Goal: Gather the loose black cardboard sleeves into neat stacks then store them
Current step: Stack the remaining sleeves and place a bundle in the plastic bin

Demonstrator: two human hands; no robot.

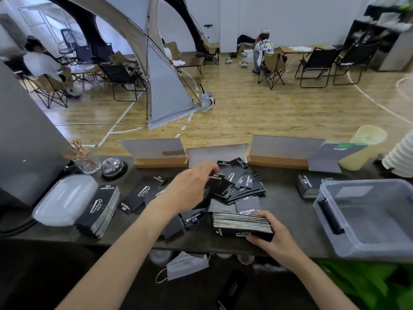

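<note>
Black sleeves [243, 185] lie loose in heap at desk [290, 222] centre, fanned and overlapping, more scattered left of heap. Left hand [192, 186] over heap, fingers curled, pinching single sleeve [218, 185] by its edge. Right hand [274, 234] grips gathered stack [239, 223] at its right end, stack on edge near desk front. Second stack [100, 209] leans at left, against clear lid [63, 199]. Third stack [311, 185] lies far right, just behind grey bin [366, 242]. Bell [112, 167] at back left.

indoor camping-themed café counter, tent [161, 70], folding chairs [317, 63], service bell [112, 167], court-lined wood floor [268, 108]
</note>
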